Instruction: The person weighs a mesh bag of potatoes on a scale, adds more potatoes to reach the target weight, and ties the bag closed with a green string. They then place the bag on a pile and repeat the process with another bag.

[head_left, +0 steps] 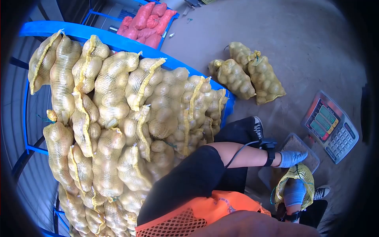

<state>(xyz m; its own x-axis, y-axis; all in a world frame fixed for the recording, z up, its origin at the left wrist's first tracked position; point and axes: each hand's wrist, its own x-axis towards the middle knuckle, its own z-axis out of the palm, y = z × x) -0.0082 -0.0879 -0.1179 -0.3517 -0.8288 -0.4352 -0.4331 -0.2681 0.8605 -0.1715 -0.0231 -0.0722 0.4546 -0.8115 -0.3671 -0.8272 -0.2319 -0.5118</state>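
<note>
My left hand point(293, 158), in a grey-blue glove, is at the upper end of a yellow mesh bag point(307, 173), its fingers apparently closed on the netting. My right hand point(294, 191), gloved as well, reaches into the bag, and the netting lies around the hand and wrist. The right fingers are hidden by the mesh and the left hand. Green string hangs on the bag. Beneath and behind the hands is a clear plastic tub point(316, 160). A digital scale panel point(331, 126) with lit displays and a keypad stands just beyond it.
Filled yellow mesh bags point(114, 87) of round, pale-brown produce are stacked on the left inside a blue metal frame point(158, 53). Three more filled bags point(264, 79) lie on the floor ahead. Red sacks point(148, 21) sit on another blue rack at the back.
</note>
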